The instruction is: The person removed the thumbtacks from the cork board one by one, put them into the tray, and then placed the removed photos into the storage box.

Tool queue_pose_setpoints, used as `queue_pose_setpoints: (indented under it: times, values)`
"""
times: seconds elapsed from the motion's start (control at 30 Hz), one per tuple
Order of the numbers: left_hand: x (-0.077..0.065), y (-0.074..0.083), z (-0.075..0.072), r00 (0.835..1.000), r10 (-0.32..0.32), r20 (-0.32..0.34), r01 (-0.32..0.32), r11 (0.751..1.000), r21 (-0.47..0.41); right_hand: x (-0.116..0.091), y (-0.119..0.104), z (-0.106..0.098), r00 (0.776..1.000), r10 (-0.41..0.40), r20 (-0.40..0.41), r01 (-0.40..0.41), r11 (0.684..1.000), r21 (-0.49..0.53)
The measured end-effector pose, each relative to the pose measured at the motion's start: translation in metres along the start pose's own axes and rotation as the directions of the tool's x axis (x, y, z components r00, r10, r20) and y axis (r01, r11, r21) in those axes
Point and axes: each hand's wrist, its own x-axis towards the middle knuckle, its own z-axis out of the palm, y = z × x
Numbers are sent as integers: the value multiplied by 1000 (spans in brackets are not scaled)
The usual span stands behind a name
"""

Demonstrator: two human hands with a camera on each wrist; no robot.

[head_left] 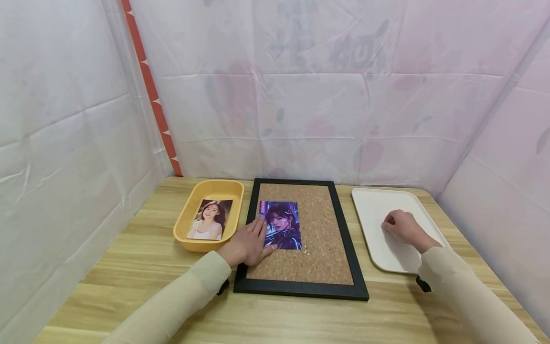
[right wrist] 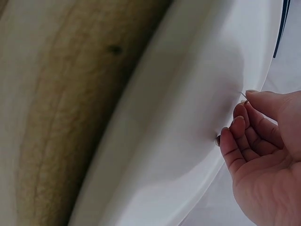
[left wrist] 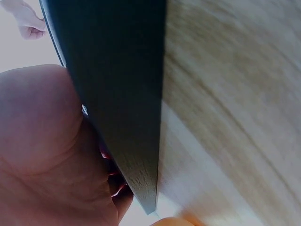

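Observation:
My left hand [head_left: 250,242] presses with straight fingers on the left edge of a purple picture card [head_left: 284,227] that lies on a black-framed cork board [head_left: 326,267]. In the left wrist view its palm leans over the board's dark frame [left wrist: 122,94]. Over the white tray [head_left: 380,239] at the right, my right hand [head_left: 404,228] pinches a small pin between thumb and fingers. The right wrist view shows its thin point [right wrist: 243,95] by the thumb tip. A small roundish piece [right wrist: 217,140] shows at another fingertip, close over the tray.
A yellow tray [head_left: 180,234] to the left of the board holds another picture card [head_left: 210,219], a portrait. Small pale specks [head_left: 306,251] show on the cork by the purple card's lower right corner. Pale cloth walls [head_left: 301,105] enclose the wooden table [head_left: 142,258].

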Motion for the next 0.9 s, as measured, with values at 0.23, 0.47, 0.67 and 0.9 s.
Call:
queue_pose_setpoints:
  times: [0.23, 0.47, 0.67, 0.9]
  values:
    - [-9, 4, -11, 1000, 2, 7, -2, 1000, 10, 0, -1, 0, 1000, -1, 7, 2, 1000, -14]
    - [-4, 3, -6, 999, -7, 31, 6, 1000, 6, -2, -2, -1, 1000, 4, 23, -3, 1000, -18]
    - [3, -1, 2, 1000, -11, 21, 11, 1000, -7, -2, -1, -2, 999, 0, 33, 1, 1000, -31]
    - [4, -1, 3, 1000, -13, 19, 13, 1000, -5, -2, 0, -3, 1000, 7, 30, -6, 999, -39]
